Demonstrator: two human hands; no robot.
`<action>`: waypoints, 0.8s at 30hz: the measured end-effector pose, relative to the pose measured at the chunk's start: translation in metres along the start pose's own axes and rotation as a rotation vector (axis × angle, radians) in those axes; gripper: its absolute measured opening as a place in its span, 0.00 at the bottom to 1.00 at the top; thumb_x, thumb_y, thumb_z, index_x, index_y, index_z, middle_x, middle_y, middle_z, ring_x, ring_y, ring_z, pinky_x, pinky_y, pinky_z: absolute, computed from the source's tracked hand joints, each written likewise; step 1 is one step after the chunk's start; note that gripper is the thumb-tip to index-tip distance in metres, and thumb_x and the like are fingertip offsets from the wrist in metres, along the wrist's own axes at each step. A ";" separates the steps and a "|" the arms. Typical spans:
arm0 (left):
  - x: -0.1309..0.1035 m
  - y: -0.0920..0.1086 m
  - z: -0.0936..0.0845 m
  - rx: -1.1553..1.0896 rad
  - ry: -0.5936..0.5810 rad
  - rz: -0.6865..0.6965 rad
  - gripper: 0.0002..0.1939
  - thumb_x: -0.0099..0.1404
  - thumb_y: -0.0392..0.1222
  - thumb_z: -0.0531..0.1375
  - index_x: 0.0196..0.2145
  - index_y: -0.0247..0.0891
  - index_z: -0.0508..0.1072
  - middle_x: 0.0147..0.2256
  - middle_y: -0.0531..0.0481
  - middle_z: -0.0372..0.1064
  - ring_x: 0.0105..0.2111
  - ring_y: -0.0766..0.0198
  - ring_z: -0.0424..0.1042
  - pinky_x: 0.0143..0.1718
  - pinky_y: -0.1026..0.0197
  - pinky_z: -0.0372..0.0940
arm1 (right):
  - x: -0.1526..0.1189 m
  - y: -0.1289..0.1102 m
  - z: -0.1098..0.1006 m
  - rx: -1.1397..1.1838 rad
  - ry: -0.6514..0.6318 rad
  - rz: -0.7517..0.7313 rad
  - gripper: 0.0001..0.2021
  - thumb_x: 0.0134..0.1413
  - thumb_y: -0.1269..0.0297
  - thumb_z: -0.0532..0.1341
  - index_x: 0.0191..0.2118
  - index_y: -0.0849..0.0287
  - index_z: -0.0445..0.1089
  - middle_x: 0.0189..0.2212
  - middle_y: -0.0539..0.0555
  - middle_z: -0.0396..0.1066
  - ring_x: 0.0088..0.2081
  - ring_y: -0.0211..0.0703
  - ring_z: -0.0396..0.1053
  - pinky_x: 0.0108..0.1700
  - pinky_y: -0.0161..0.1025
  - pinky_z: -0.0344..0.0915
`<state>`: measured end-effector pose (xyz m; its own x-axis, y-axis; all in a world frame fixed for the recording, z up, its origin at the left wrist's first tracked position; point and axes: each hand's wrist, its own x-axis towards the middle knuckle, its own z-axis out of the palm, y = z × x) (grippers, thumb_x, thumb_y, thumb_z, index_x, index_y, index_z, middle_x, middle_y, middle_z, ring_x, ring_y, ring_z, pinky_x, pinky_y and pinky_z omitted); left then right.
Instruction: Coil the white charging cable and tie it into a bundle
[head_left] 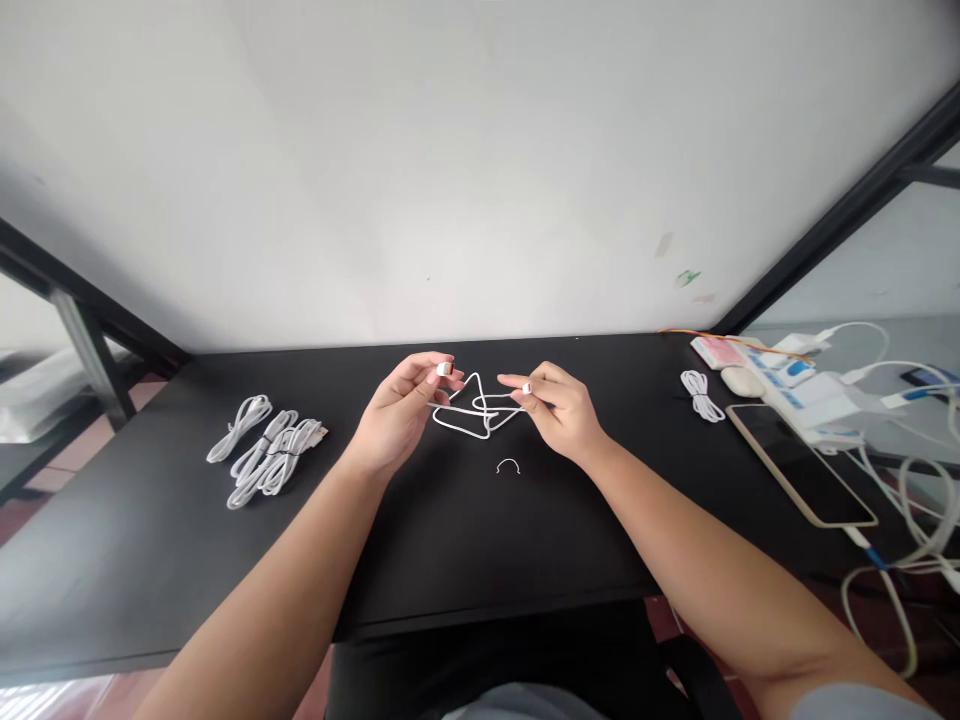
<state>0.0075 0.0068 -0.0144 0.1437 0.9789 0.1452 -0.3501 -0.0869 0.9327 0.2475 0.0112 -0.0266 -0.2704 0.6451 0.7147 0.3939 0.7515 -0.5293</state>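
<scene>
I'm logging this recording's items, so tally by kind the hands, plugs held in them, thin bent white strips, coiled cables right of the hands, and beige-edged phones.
Hands: 2 (left hand, right hand)
Held plugs: 2 (left plug, right plug)
Thin bent white strip: 1
Coiled cable right of the hands: 1
Beige-edged phone: 1
Total: 7

The cable [486,414] seems smooth plastic, the table [465,550] matt, the phone screen [802,460] glossy.

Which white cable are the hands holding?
The unbundled cable in the middle: the left hand and right hand each grip one end. No hand touches the others.
</scene>
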 end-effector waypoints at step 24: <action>-0.003 0.006 0.001 0.549 0.098 -0.031 0.18 0.69 0.53 0.56 0.47 0.40 0.77 0.25 0.53 0.63 0.26 0.73 0.58 0.32 0.68 0.57 | 0.001 0.007 -0.002 0.048 -0.066 0.273 0.19 0.71 0.51 0.51 0.40 0.57 0.74 0.39 0.56 0.74 0.39 0.40 0.74 0.44 0.41 0.71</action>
<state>0.0055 0.0036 -0.0088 0.0503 0.9928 0.1085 0.1906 -0.1161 0.9748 0.2517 0.0173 -0.0288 -0.2172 0.8312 0.5118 0.4181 0.5530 -0.7207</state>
